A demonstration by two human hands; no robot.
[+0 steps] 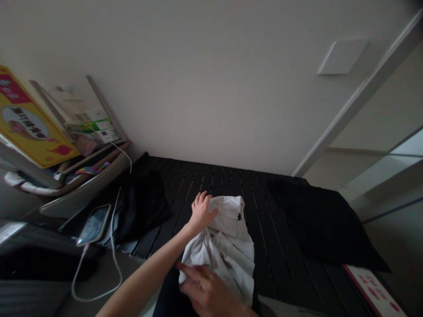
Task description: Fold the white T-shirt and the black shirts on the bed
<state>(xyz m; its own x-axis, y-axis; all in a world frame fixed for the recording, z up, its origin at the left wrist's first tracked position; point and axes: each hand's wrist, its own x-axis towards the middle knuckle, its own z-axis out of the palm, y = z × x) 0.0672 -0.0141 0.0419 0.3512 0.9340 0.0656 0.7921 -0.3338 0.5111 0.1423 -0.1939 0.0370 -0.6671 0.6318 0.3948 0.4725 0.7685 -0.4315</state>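
A pale, wrinkled garment (233,240) with a waistband-like top edge lies on the black slatted surface, folded narrow and creased through its middle. My left hand (202,211) rests at its upper left edge, palm down with the fingers stretched out. Nearer to me, my right hand (206,288) is over the lower left part of the garment. Its fingers point left and are apart, slightly blurred. Whether the right fingertips touch the cloth is hard to make out.
Black cloth (143,204) lies left of the garment, and another black garment (325,220) to the right, above a red-and-white printed item (375,290). A phone (95,224) with a white cable sits at left. Behind it stands a bin (89,185) beside a yellow box (31,119).
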